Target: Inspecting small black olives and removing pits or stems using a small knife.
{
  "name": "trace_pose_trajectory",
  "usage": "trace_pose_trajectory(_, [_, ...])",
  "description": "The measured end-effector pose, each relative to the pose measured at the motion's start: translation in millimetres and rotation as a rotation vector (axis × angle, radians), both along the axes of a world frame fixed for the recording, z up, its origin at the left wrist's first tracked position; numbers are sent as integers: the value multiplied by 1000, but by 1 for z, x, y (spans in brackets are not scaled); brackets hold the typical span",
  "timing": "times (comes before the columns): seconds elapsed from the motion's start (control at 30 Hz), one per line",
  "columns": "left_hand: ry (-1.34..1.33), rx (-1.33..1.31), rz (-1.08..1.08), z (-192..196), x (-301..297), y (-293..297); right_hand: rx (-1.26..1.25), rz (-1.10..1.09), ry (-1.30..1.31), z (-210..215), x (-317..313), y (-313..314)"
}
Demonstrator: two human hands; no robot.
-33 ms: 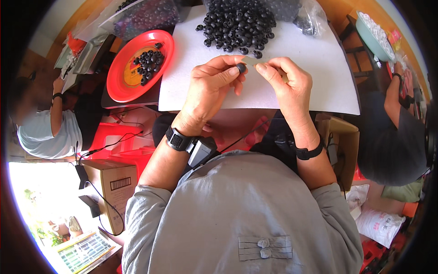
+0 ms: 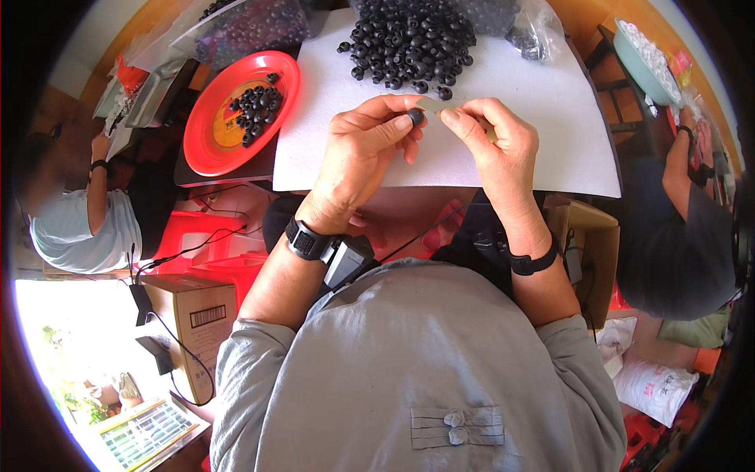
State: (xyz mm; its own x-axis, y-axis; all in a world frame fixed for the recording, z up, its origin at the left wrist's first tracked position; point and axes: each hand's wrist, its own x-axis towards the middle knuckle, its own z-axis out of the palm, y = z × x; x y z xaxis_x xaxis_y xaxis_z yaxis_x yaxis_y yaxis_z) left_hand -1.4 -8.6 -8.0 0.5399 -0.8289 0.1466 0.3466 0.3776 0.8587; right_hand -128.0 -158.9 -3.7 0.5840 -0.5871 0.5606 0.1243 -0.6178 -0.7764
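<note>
Shifted nothing visibly since the moment before: held both hands at the same spot, raised over the white board [image 2: 550,138] between its middle and its near edge. Pinched a single black bead [image 2: 416,117] between the thumb and fingers of the left hand [image 2: 363,149]. Gripped a thin greyish piece [image 2: 429,105] between the thumb and forefinger of the right hand [image 2: 503,149], just beside the bead; could not tell whether touching it or only close. Kept the two hands near each other but apart, with that piece between the fingertips.

Had a heap of black beads [image 2: 413,43] at the middle of the board's far edge, with a few loose ones on its near side. Had a red plate [image 2: 202,149] at the board's left edge, with a smaller batch of beads [image 2: 258,110] on it. Saw a clear plastic bag [image 2: 543,31] at the far right corner and a bag of dark beads [image 2: 248,39] beyond the plate, off the far left corner. Wore a black band on each wrist, with a small box [image 2: 350,259] beside the left one.
</note>
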Motion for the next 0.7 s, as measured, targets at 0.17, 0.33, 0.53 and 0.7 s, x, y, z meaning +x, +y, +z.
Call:
trace_pose_trajectory(0.17, [10, 10, 10, 3, -2, 0, -34, -17, 5, -3, 0, 0])
trace_pose_trajectory(0.33, [16, 18, 25, 5, -4, 0, -51, -7, 16, -3, -1, -1])
trace_pose_trajectory(0.53, [-12, 21, 33, 4, -5, 0, -67, 0, 14, -4, -1, -1])
trace_pose_trajectory(0.7, [-9, 30, 59, 7, -7, -1, -77, 9, 11, -5, -1, -2])
